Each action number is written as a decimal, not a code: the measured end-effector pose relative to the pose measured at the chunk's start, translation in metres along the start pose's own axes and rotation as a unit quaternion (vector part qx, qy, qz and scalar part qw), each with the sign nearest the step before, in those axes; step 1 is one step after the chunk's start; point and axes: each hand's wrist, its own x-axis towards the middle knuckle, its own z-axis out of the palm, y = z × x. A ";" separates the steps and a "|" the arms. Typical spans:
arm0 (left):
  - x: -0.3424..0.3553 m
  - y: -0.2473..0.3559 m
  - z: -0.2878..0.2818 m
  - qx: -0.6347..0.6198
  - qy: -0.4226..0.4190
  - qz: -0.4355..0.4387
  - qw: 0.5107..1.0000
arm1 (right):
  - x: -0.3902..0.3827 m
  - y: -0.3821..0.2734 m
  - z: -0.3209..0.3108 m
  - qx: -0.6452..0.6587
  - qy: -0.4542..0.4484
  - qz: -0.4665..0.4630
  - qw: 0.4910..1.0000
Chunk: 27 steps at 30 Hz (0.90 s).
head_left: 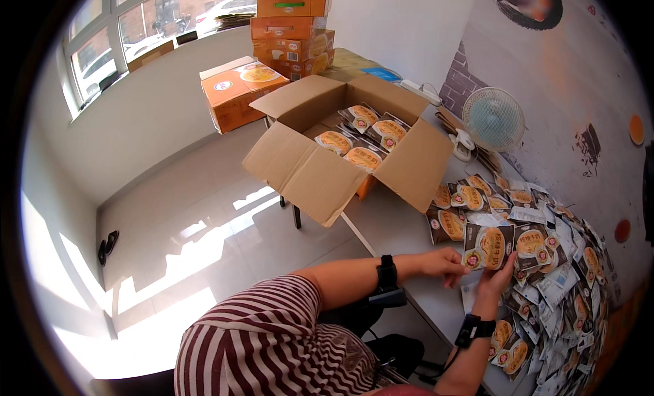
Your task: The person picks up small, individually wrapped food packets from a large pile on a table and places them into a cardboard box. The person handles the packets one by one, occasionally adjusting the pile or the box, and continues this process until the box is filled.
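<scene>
a flat brown-and-orange packet (489, 246) is being pinched over the pale grey table (407, 238) by the right hand (499, 277), at its near right edge; by its near left corner, the left hand (441, 263) is being held half-curled, grip unclear, nearer the unlidded brown cardboard box (417, 165), far left.

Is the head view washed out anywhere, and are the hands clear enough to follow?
Head view: sunlight burns patches of the floor to white on the left; head view: a black fisheye rim cuts off the corners; head view: the left hand, right hand and the packet between them show no obvious blur, so probably clear enough to follow.
</scene>
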 end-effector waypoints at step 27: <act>-0.004 0.008 0.005 -0.088 0.004 -0.071 0.994 | 0.003 -0.009 -0.007 0.032 -0.094 -0.046 0.994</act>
